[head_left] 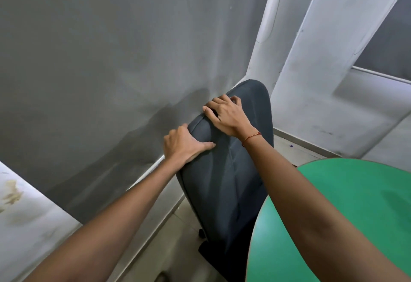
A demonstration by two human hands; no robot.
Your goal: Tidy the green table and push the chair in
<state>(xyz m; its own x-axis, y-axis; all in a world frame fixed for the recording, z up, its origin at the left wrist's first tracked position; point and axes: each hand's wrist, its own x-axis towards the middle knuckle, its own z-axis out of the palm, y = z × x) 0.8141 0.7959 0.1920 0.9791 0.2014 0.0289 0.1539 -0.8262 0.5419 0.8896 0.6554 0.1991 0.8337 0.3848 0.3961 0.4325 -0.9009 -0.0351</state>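
A dark grey fabric office chair (pixel 231 181) stands between the wall and the round green table (pixel 360 203), its backrest facing me. My left hand (pixel 184 146) grips the top left edge of the backrest, thumb on the front face. My right hand (pixel 226 114) lies over the top of the backrest with fingers curled behind it; a red thread circles that wrist. My right forearm crosses the table's left edge. The seat and one castor show dimly below; the rest of the base is hidden. Nothing lies on the visible part of the green tabletop.
A grey wall (pixel 111 59) rises close behind the chair. White frames and panels (pixel 311 81) fill the right corner. A white stained surface (pixel 26 215) sits at the lower left. Pale floor tiles (pixel 169 237) run under the chair.
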